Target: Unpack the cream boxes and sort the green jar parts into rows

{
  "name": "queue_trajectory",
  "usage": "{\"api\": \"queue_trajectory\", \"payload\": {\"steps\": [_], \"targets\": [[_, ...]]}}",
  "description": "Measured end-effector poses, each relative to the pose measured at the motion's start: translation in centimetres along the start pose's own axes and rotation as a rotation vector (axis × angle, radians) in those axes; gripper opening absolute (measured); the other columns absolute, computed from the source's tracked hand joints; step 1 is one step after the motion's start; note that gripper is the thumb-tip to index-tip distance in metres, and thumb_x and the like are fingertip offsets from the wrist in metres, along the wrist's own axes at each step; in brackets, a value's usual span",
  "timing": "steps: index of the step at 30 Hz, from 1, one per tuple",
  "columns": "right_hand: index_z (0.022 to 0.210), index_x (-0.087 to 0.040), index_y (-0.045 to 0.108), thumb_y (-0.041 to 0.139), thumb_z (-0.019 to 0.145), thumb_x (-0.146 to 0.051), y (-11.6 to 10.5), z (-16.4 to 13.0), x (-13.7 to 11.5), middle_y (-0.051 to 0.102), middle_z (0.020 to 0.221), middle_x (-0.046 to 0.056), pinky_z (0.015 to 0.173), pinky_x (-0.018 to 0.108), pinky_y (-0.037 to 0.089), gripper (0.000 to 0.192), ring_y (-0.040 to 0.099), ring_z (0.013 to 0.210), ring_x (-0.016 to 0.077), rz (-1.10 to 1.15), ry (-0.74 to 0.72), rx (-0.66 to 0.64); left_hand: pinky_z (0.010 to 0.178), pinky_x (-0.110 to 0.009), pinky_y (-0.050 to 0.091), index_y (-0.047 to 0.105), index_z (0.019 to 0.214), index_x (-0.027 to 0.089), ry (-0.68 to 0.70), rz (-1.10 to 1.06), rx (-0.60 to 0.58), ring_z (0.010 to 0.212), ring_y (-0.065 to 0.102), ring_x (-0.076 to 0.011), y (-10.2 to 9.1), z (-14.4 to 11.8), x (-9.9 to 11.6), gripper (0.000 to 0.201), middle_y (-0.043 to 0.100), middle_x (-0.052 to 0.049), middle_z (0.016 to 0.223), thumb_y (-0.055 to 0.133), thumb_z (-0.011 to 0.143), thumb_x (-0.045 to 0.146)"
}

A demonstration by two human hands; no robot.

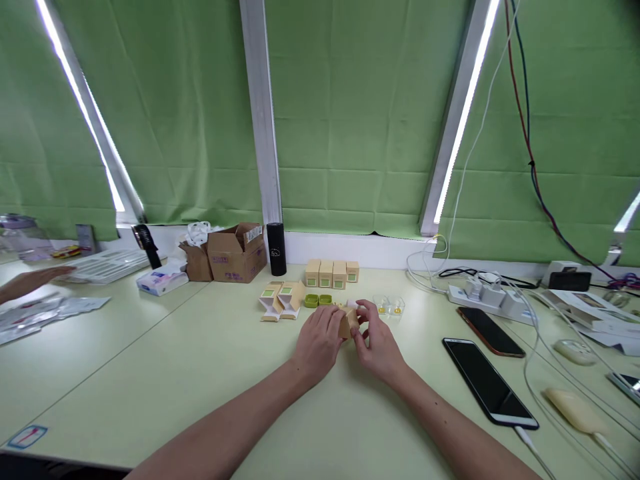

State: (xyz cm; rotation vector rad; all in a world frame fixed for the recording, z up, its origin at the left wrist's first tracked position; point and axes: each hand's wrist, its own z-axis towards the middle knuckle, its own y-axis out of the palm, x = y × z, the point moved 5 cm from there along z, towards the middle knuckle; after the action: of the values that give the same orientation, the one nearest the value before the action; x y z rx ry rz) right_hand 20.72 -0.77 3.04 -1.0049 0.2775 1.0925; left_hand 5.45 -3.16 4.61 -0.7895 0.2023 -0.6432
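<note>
Between my two hands is a small kraft cardboard box (349, 323), tilted over the table. My left hand (320, 339) wraps its left side, fingers closed on it. The fingers of my right hand (376, 341) pinch its right end. Just behind are small green containers (318, 300), and clear cups (389, 306) with something yellow inside stand to the right. Two unfolded kraft boxes (282, 299) with white insides lie left of my hands. Farther back, several closed kraft boxes (326, 274) with green-framed labels stand in a row.
A black cylinder (277, 249) and an open brown carton (237, 254) stand along the back. Left are a tissue pack (163, 280) and another person's hand (43, 280) near white trays (107, 267). Phones (490, 380), a power strip (493, 301) and cables occupy the right.
</note>
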Motion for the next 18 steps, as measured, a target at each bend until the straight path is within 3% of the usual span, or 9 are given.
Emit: {"api": "queue_trajectory", "payload": {"steps": [8,18], "targets": [[0.15,-0.025,0.027,0.051,0.09,-0.02,0.11,-0.06,-0.5,0.067,0.124,0.012,0.084,0.04,0.059,0.065,0.069,0.107,0.0272,-0.052,-0.024,-0.026,0.097,-0.049,0.053,0.048,0.13,0.02,0.078,0.066,-0.022,0.117,0.063,-0.0321,0.45,-0.05,0.16,0.038,0.063,-0.015,0.125,0.053,0.093,0.012],[0.148,-0.022,0.025,0.05,0.089,-0.022,0.41,-0.04,-0.78,0.067,0.117,0.012,0.082,0.039,0.057,0.065,0.068,0.103,0.0271,-0.105,-0.005,-0.067,0.089,-0.046,0.054,0.049,0.127,0.019,0.096,0.103,-0.071,0.109,0.062,-0.031,0.82,0.0,0.32,0.034,0.065,-0.014,0.121,0.055,0.093,0.013]]}}
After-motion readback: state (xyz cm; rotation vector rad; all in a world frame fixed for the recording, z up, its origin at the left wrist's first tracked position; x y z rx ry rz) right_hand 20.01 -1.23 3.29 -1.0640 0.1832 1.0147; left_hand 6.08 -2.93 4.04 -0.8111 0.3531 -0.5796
